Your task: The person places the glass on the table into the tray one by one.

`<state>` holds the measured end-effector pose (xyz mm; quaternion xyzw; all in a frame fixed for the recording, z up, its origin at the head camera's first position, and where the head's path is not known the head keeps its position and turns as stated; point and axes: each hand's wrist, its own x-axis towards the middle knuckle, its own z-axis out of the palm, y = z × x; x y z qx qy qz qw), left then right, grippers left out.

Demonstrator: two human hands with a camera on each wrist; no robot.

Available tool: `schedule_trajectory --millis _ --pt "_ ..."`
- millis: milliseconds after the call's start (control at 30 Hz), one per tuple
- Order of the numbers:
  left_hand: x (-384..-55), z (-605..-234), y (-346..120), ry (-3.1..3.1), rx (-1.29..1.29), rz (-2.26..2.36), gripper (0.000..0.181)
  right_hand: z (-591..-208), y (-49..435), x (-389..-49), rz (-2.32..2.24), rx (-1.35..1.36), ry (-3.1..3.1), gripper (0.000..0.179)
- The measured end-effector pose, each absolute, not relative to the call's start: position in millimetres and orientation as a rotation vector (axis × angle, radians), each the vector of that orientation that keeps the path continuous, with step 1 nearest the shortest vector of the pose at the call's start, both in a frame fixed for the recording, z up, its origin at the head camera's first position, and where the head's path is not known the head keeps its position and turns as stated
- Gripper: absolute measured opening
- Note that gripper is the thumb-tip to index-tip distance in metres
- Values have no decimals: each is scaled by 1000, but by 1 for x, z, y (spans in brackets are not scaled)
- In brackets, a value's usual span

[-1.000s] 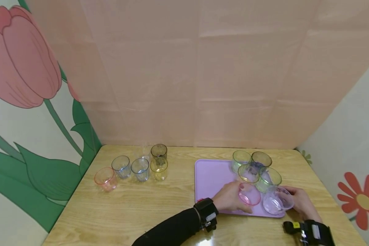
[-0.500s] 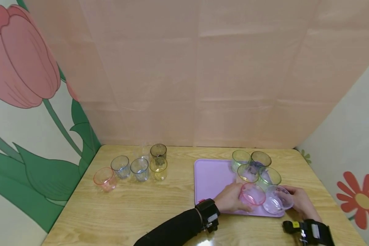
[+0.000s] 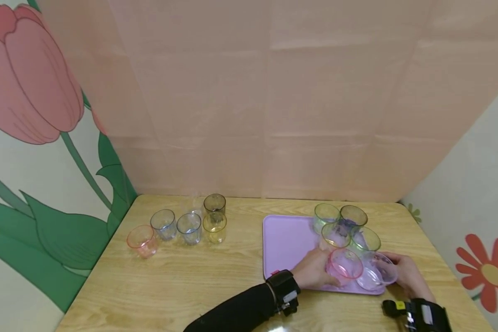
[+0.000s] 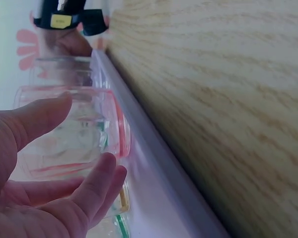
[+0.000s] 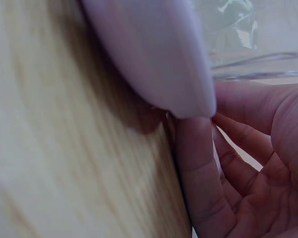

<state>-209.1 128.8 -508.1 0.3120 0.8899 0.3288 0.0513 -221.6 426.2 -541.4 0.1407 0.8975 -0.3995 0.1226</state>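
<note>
My left hand [image 3: 317, 268] holds a clear glass with a pink rim [image 3: 346, 263] at the tray's front. In the left wrist view, the thumb lies against one side of this glass [image 4: 120, 126] and the fingers curve along the other. At the right edge of the lilac tray [image 3: 288, 240], my right hand [image 3: 406, 272] pinches the tray's rim [image 5: 188, 74]; one finger sits low by the table and the thumb is above. Beside that hand stands a clear glass [image 3: 379, 280], close to the pink-rimmed one. Parts of the right fingers are hidden behind the clear glass.
Behind on the tray stand green-rimmed glasses [image 3: 326, 213], a dark-rimmed one [image 3: 354, 215] and a yellow-rimmed one [image 3: 336, 243]. At the table's left are several more glasses: orange-rimmed [image 3: 143, 249], dark-rimmed [image 3: 164, 230] and yellow [image 3: 215, 235]. A wall stands behind the table [image 3: 216, 281].
The left hand has shifted slightly to the right with the pink-rimmed glass, which now stands closer to the clear glass. The right hand has stayed in place.
</note>
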Motion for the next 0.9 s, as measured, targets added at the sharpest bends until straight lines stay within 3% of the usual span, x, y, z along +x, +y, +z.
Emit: schedule_trajectory --millis 233,900 --pt "-210 -500 122 2716 836 927 50 -544 429 -222 -1190 409 2592 81" --pt "-216 -485 76 2703 787 1040 53 -545 429 -223 -1174 408 2614 79"
